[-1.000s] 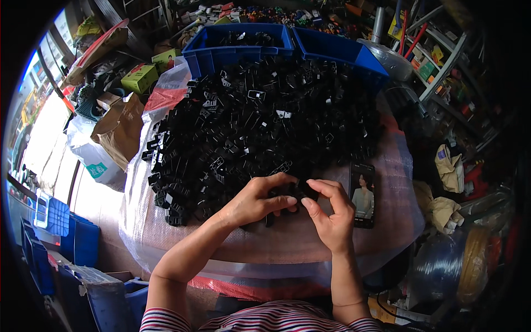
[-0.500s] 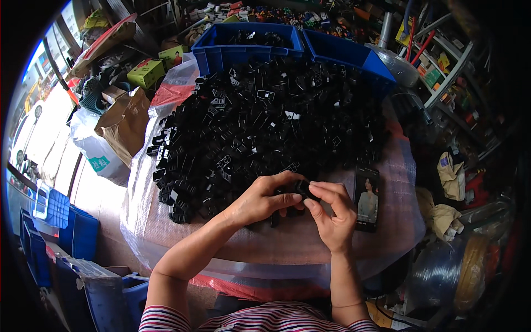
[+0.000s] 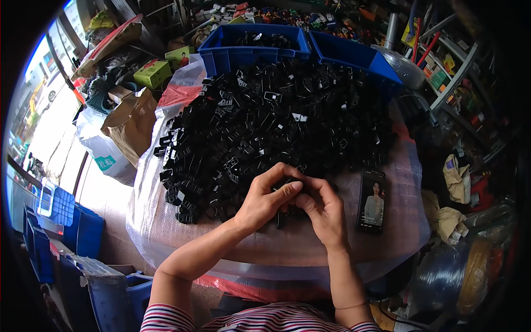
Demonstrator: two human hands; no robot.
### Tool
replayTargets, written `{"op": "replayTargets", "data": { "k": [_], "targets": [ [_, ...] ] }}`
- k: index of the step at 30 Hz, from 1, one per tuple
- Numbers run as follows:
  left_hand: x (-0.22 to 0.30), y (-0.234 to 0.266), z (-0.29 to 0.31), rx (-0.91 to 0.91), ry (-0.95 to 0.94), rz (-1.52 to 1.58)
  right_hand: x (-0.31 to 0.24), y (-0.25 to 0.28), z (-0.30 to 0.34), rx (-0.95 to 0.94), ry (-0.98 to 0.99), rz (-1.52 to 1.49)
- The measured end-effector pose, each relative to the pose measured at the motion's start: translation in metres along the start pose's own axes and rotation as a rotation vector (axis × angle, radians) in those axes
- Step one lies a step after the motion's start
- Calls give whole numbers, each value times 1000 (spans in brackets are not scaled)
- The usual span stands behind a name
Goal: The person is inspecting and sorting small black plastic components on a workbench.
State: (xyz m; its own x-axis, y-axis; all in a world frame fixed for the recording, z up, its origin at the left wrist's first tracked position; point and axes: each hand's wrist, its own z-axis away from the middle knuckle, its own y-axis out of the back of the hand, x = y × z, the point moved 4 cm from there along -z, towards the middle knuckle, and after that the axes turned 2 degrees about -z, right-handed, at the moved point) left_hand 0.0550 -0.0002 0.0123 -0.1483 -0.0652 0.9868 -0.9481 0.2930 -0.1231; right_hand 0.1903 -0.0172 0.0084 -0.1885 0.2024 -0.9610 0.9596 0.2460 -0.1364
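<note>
In front of the heap's near edge, my left hand (image 3: 264, 198) and my right hand (image 3: 327, 213) meet, fingers curled and thumbs close together. Both are closed on a small black plastic part, mostly covered by the fingers now. Behind them spreads a large heap of small black plastic parts (image 3: 276, 127), some with bright reflections and a few pale spots. Just below my fingers, a narrow black piece (image 3: 279, 220) shows against the table cover; whether it is held or lying there I cannot tell.
A phone (image 3: 372, 202) with a lit screen lies right of my hands on the plastic-sheeted table (image 3: 310, 249). Two blue bins (image 3: 251, 53) stand behind the heap, the left one holding black parts. Bags (image 3: 130, 124) sit at left; a metal rack (image 3: 456, 77) rises at right.
My hands have drawn closer together, and my right fingers now meet the left ones. The black part seen between them earlier is now largely covered. The whole view has shifted slightly.
</note>
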Motion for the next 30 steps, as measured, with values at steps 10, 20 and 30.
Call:
{"op": "replayTargets", "data": {
  "k": [10, 20, 30],
  "targets": [
    [-6, 5, -7, 128, 35, 359, -6, 2, -12, -31, -55, 195],
    [-4, -1, -9, 136, -62, 374, 2, -10, -11, 54, -117, -213],
    [15, 25, -15, 169, -97, 441, -27, 17, -10, 59, 103, 703]
  ]
}}
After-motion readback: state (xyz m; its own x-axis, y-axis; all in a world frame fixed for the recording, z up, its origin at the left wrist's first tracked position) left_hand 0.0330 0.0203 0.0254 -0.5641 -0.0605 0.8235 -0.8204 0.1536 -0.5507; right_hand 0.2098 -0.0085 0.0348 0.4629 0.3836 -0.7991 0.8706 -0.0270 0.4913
